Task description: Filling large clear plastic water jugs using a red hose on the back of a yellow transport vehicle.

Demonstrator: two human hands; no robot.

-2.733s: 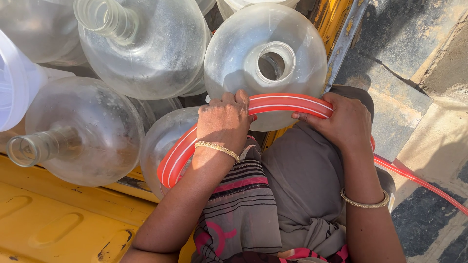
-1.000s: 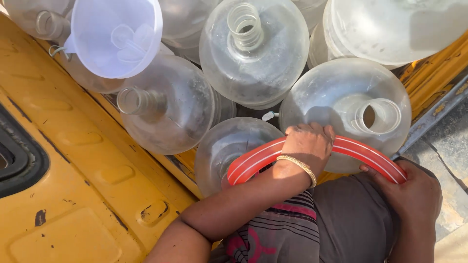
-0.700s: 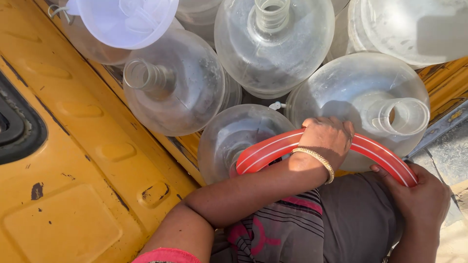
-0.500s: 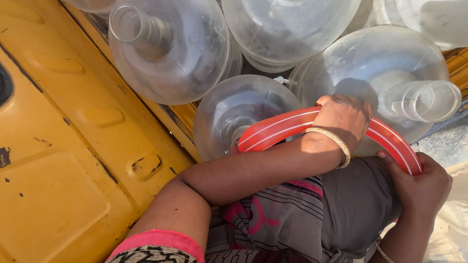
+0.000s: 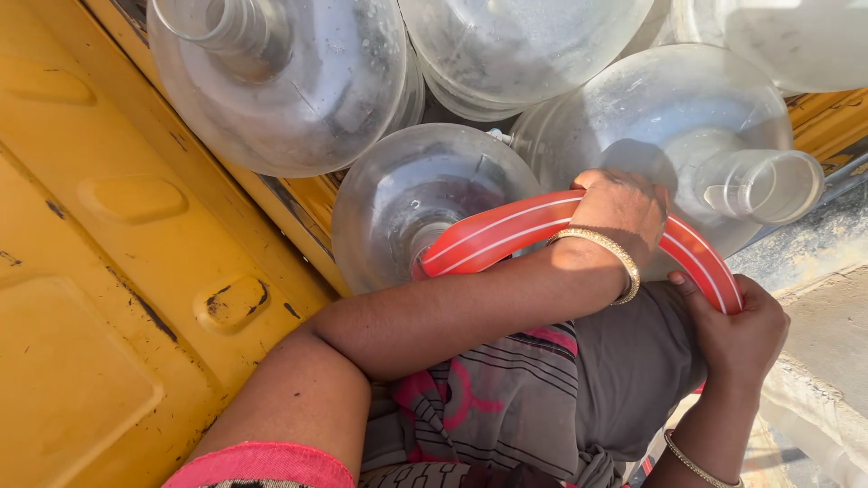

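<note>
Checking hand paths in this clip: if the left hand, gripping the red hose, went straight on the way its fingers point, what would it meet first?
Probably the clear jug right beyond the left hand; its fingers on the red hose already look against its wall, though depth is unclear.

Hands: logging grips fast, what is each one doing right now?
Left hand: closed on the red hose.
Right hand: closed on the same hose, farther along.

Yellow metal vehicle bed (image 5: 108,298) with clear plastic jugs (image 5: 298,90) lying tipped

Outdoor roadside; yellow vehicle bed (image 5: 108,298); water jugs (image 5: 298,90).
</note>
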